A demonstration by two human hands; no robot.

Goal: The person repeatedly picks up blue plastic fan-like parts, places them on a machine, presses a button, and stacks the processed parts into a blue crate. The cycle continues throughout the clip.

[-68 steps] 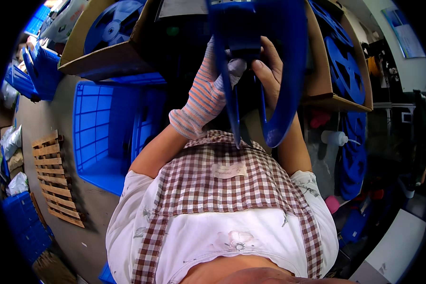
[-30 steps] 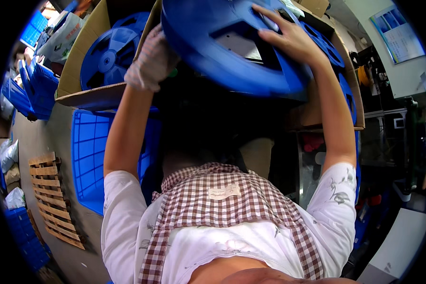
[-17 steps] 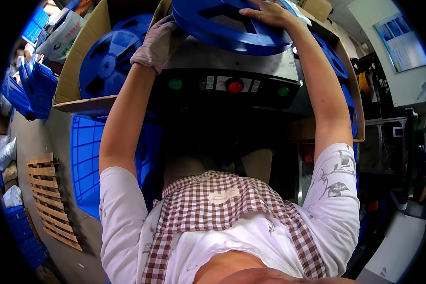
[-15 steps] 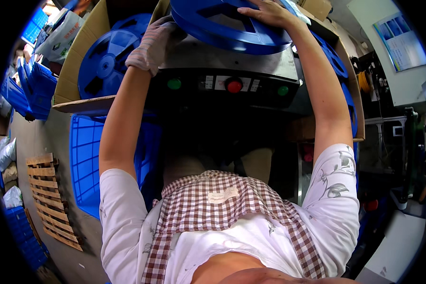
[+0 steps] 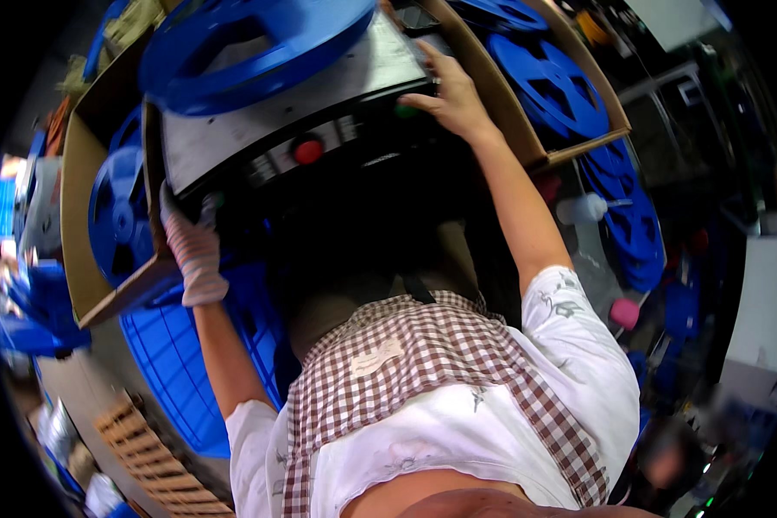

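Note:
A large blue plastic reel [image 5: 263,86] lies on the metal top [image 5: 216,142] of a machine with a dark front panel. My left hand [image 5: 194,250], in a striped knit glove, is at the panel's left end, fingers along the side and thumb by the front. Bare, with fingers spread, my right hand [image 5: 457,95] is at the panel's right end. Its thumb is at a green button [image 5: 406,110]; whether it presses cannot be seen. A red button [image 5: 307,150] sits mid-panel between my hands. Neither hand holds anything.
Cardboard boxes of blue reels stand left [image 5: 76,216] and right [image 5: 609,129] of the machine. A blue basket [image 5: 177,363] is below left, near a wooden pallet [image 5: 151,457]. More blue reels [image 5: 630,229] and a white bottle [image 5: 581,208] are at right. Someone's head is at lower right.
Both hands have left the blue reel and come down to the ends of the front panel. The reel now rests on the machine top. The whole view has turned and shifted.

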